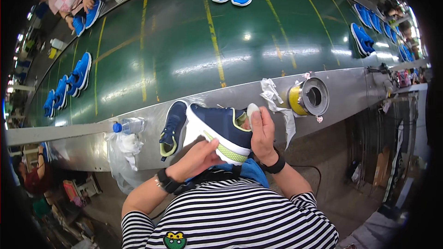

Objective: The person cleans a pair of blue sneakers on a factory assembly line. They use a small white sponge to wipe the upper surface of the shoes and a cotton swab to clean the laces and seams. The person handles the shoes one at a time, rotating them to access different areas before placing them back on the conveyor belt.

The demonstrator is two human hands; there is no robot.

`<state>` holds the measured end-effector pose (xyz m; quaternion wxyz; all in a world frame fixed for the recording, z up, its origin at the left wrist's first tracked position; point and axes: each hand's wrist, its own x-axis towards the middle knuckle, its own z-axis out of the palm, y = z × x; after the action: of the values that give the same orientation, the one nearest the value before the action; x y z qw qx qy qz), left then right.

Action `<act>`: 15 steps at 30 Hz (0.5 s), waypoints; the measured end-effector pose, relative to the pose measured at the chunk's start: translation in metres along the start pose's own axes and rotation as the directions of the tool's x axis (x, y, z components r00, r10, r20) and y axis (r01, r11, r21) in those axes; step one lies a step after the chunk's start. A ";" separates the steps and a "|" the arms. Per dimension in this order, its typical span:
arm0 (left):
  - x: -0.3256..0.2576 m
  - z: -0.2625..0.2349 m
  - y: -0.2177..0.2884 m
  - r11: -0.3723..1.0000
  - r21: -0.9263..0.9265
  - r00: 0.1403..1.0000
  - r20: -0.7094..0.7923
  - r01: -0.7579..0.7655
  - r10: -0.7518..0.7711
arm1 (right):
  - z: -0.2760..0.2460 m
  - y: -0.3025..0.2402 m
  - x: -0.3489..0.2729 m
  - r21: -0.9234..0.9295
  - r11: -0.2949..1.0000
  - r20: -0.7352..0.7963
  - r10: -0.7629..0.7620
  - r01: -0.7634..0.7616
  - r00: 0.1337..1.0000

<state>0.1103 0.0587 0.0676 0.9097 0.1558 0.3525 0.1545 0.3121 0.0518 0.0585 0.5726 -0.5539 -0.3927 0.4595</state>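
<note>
Hands grip a navy sneaker (220, 131); left hand (196, 159) clasps its sole, right hand (263, 131) pinches a white pad (252, 109).

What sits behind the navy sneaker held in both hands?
Behind the navy sneaker, its mate lies on the steel ledge, with the green conveyor belt beyond. The held sneaker and both hands cover the ledge directly behind them.

Second shoe (173, 129) left of held shoe (221, 131); tape roll (308, 97) right.
</note>
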 end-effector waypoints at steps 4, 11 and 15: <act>-0.075 0.018 0.068 0.486 0.874 1.000 0.010 0.006 -0.030 | 0.003 -0.003 -0.003 0.063 0.993 0.050 0.095 -0.098 0.994; -0.039 0.026 0.075 -0.264 0.863 0.880 0.466 -0.431 0.085 | 0.037 -0.012 -0.035 0.230 0.880 0.474 0.272 -0.416 0.837; -0.035 -0.001 0.054 0.070 0.863 0.866 0.499 -0.501 0.048 | 0.027 -0.006 -0.054 0.121 0.944 0.293 0.261 -0.306 0.920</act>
<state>0.0760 0.0939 0.1092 0.5757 0.8005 0.1641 0.0279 0.2722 0.0073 0.0703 0.4840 -0.4871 -0.3439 0.6405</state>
